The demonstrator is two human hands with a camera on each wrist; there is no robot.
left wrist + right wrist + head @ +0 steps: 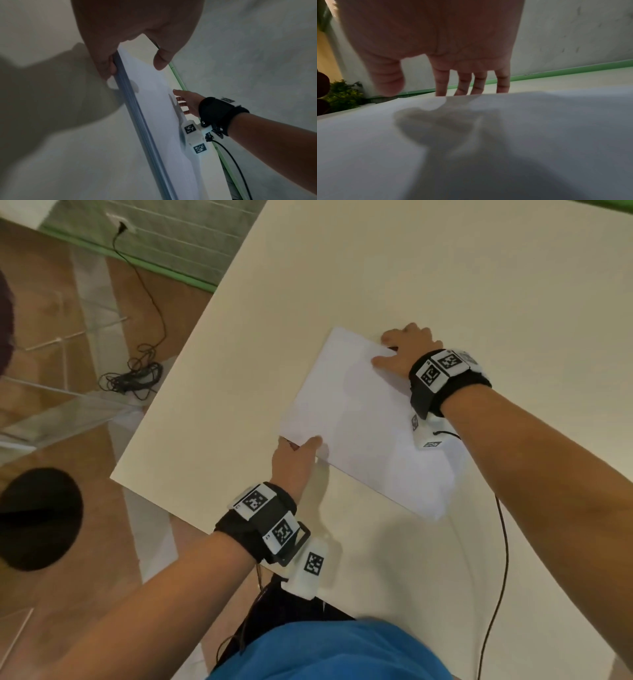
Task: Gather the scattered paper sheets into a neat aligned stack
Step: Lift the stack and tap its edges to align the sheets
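**Left hand [294, 460] pinching paper stack [363, 419] corner: gathering nearly done**

Right hand [400, 350], fingers straight, is bracing the far edge. Sheets are lying together on the tabletop [376, 268], with none loose in view. Layered side edge is suggesting final squaring is left.

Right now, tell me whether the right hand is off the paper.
No, the right hand rests its thumb on the paper stack.

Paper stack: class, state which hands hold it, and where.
The left hand pinches the paper stack at its near-left corner; the right hand presses straight fingers against its far edge.
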